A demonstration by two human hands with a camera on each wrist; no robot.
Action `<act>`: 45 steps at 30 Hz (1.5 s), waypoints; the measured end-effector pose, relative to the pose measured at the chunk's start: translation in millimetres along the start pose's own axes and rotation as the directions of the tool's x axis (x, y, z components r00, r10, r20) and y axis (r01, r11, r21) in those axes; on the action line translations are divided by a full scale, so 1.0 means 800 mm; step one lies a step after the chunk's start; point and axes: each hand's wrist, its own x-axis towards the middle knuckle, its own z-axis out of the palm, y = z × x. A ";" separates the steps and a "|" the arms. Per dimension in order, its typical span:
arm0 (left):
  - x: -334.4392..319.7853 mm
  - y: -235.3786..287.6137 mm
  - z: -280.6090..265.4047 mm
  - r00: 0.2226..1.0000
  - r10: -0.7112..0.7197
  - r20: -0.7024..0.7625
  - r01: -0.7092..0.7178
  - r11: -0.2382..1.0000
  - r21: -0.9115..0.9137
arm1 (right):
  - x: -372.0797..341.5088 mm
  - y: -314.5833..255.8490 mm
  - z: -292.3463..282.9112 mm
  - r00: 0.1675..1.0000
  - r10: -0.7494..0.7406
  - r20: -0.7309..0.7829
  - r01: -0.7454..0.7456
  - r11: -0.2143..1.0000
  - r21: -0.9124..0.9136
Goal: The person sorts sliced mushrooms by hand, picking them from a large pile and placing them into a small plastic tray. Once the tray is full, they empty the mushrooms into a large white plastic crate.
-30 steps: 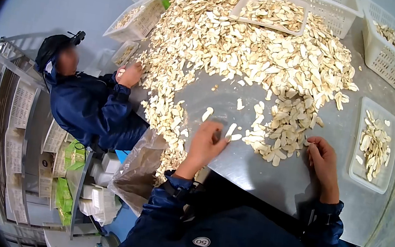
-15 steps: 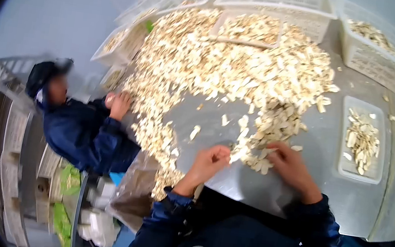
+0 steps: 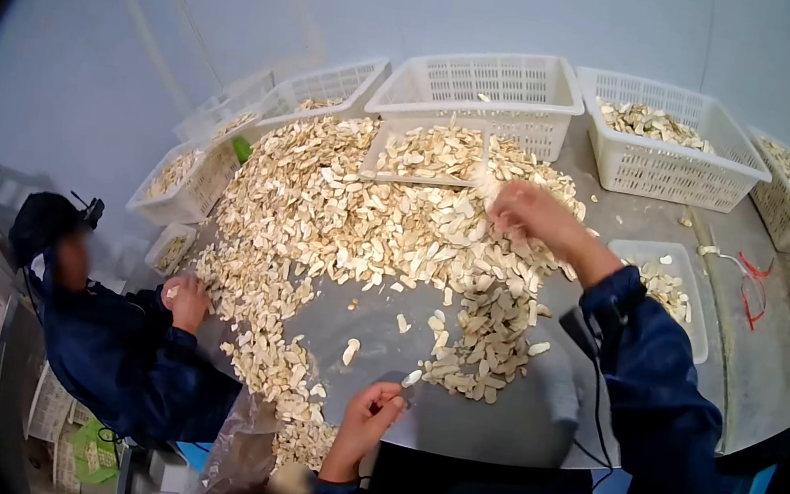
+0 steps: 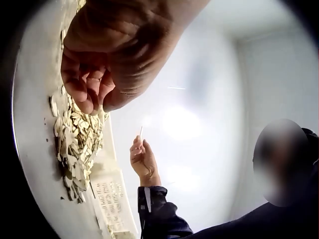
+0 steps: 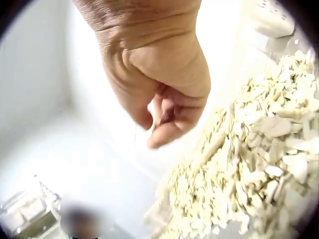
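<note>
Pinching a pale slice between thumb and fingertips, the right hand hangs above the right-hand part of a broad heap of similar slices, near a small tray filled with them. In the left wrist view the held slice appears as a narrow streak; its long axis runs nearly up and down that picture, with the free end pointing away from the wrist and leaning slightly to the picture's right. The left hand is low over the near edge of the metal table, its fingers loosely curled; whether anything lies between its fingertips cannot be told. Just beyond them is a single slice, long axis slanting from lower left to upper right in the head view. A smaller pile, its slices pointing various ways, joins the heap's near side. Behind the small tray stands a white slotted basket; to the right, a shallow white tray contains more slices. A second person works at the heap's left edge.
</note>
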 end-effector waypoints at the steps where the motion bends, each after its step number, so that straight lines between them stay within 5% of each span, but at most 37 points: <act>1: -0.006 0.002 -0.001 1.000 -0.007 -0.018 0.007 1.000 -0.002 | 0.005 -0.014 0.000 0.977 0.037 -0.210 -0.003 0.987 0.160; 3: -0.014 0.010 -0.006 0.997 -0.026 -0.070 0.025 1.000 -0.011 | 0.004 -0.011 0.014 0.960 0.040 -0.275 0.028 0.971 0.238; 7: -0.011 -0.002 -0.022 0.983 0.054 -0.178 -0.036 0.994 0.102 | -0.042 0.049 0.093 0.999 0.003 -0.039 0.001 0.994 0.108; 11: 0.004 -0.013 -0.020 0.968 0.148 -0.205 -0.102 0.970 0.219 | -0.103 0.080 0.157 0.984 0.158 0.080 -0.154 0.986 -0.060; 14: 0.013 0.000 -0.011 0.953 0.248 -0.176 -0.161 0.903 0.399 | -0.129 0.110 0.165 0.980 0.146 0.136 -0.166 0.975 0.148; 19: 0.037 0.006 0.004 0.875 0.478 -0.081 -0.281 0.635 0.719 | -0.145 0.143 0.159 0.980 0.197 -0.024 -0.189 0.961 0.200; 23: 0.049 0.009 0.020 0.884 0.466 -0.041 -0.279 0.595 0.754 | -0.147 0.149 0.152 0.968 0.233 -0.090 -0.184 0.908 0.376; 25: 0.051 0.015 0.030 0.919 0.393 0.004 -0.254 0.584 0.771 | -0.147 0.155 0.153 0.967 0.245 -0.072 -0.196 0.893 0.405; 31: 0.063 0.003 0.040 0.878 0.478 -0.007 -0.233 0.440 0.867 | -0.154 0.164 0.153 0.978 0.209 0.032 -0.204 0.898 0.390; 34: 0.062 0.013 0.046 0.956 0.218 -0.198 -0.045 0.773 0.632 | -0.156 0.156 0.158 0.963 0.268 0.010 -0.246 0.869 0.429; 35: 0.064 0.013 0.052 0.959 0.184 -0.214 -0.085 0.912 0.400 | -0.156 0.148 0.162 0.955 0.297 -0.004 -0.263 0.850 0.455; 38: 0.074 0.043 0.071 0.980 0.173 -0.102 -0.170 0.985 0.035 | -0.157 0.124 0.165 0.890 0.435 0.136 -0.399 0.599 0.694; 39: 0.077 0.060 0.074 0.953 0.292 -0.080 -0.255 0.917 0.307 | -0.155 0.122 0.165 0.867 0.472 0.160 -0.436 0.563 0.702; 42: 0.086 0.050 0.077 0.947 0.321 0.014 -0.251 0.713 0.655 | -0.156 0.140 0.147 0.916 0.346 0.201 -0.387 0.639 0.664; 45: 0.084 0.022 0.082 0.924 0.370 0.092 -0.313 0.598 0.738 | -0.155 0.154 0.140 0.932 0.330 0.152 -0.333 0.611 0.718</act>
